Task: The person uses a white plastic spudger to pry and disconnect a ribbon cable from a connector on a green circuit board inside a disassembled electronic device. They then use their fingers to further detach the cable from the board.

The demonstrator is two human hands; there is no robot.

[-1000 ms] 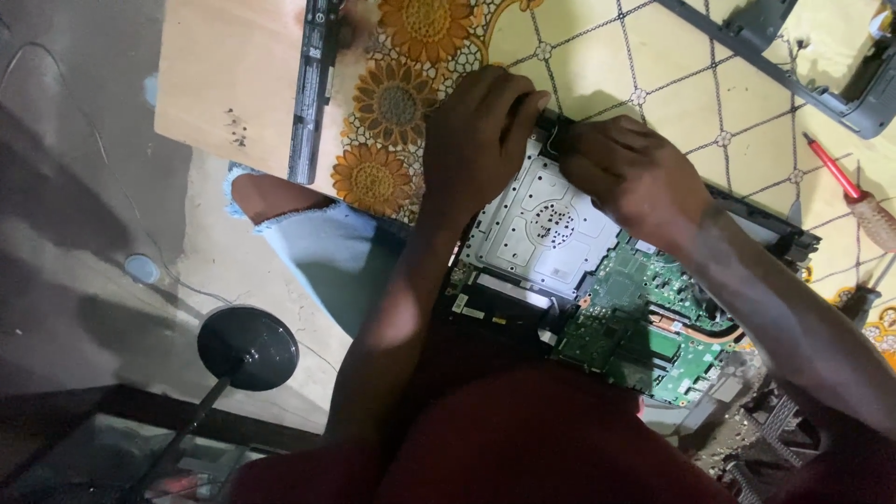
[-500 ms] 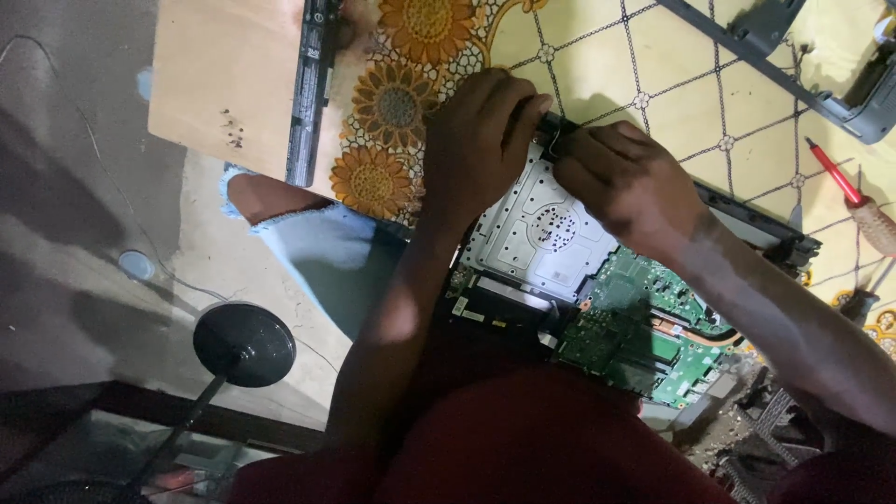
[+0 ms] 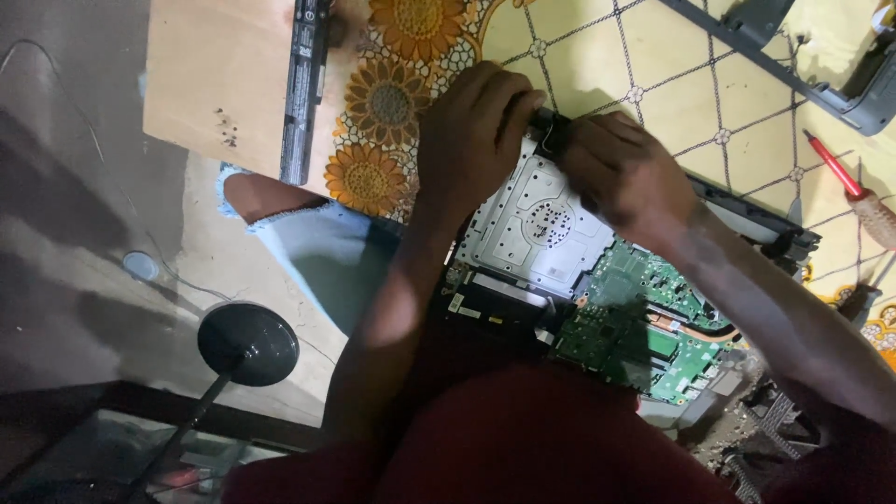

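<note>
Opened laptop chassis lies on the yellow patterned floor mat, bottom cover off: silver metal drive plate and green circuit board exposed. Its near edge is hidden behind the person's red-clothed lap.

Left hand sits on the chassis's far corner, fingers curled together over a small dark part at the plate's edge. Right hand presses in just beside it, fingers bunched on the same part. Both hands cover it; whether it is actually pinched or only touched cannot be told, nor what kind of part it is.

Left of the chassis: a long black battery bar lying on a pale wooden board, its far end cut off by the frame. Right of the chassis: a red-handled screwdriver, tip hidden, and beyond it a grey plastic casing, only partly in frame. Nearer, left of the chassis: a black round stand base, its pole running into shadow.
</note>
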